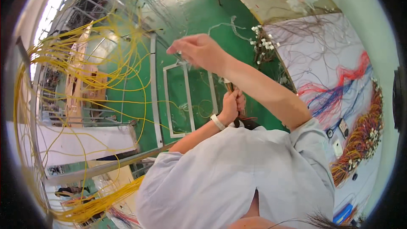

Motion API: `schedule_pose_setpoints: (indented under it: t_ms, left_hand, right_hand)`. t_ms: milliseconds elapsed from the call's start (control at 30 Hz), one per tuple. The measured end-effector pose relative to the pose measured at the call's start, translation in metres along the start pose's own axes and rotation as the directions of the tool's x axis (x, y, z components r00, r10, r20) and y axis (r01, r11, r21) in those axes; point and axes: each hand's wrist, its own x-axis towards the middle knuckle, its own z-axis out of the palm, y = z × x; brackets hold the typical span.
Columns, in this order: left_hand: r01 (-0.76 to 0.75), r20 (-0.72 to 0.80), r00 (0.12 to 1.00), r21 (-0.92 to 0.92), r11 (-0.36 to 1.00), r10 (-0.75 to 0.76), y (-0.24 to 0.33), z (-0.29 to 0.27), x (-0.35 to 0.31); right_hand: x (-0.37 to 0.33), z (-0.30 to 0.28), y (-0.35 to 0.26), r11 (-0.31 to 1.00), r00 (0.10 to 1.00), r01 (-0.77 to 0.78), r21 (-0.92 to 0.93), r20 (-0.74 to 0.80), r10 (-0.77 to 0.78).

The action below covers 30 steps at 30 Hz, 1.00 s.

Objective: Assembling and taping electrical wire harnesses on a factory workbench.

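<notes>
By the pale shirt (241,161), L hand (231,106) is closed round a wire bundle (229,87); apparently mid-handling, w/ next move prob. needing a steady hold there. Just beyond, R hand (199,53) is raised, blurred, fingers loosely curled; can't tell if pinching anything. Farther out: yellow wires (44,61), left; green floor (233,8), ahead.

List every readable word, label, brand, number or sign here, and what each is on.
No readable text in view.
Cardboard: any print too blurred to read.
Small white object at right: too small to tell.
White wristband by the left hand: nothing legible.
</notes>
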Motion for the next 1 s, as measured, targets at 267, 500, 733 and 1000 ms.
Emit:
schedule_pose_setpoints:
  t_ms: [267, 500, 733, 1000]
  left_hand:
    - [-0.371, -0.097, 0.922, 0.062, 0.927, 0.376, 0.045, -0.049, -0.016]
    - [-0.375, -0.029, 0.923, 0.158, 0.914, 0.383, 0.052, -0.032, -0.018]
    - [-0.171, 0.103, 0.979, -0.075, 0.983, 0.178, 0.041, 0.006, -0.001]
    - [-0.293, 0.277, 0.926, 0.101, 0.951, 0.256, 0.058, 0.046, 0.002]
  right_hand:
    - [-0.028, -0.030, -0.017, 0.928, 0.873, 0.069, -0.366, -0.429, -0.234]
    - [-0.043, -0.075, -0.091, 0.786, 0.877, 0.480, -0.391, 0.192, -0.440]
    - [-0.043, -0.103, -0.058, 0.725, 0.724, 0.223, -0.651, -0.387, -0.570]
    - [-0.112, -0.109, -0.005, 0.866, 0.761, -0.277, -0.416, -0.645, -0.066]
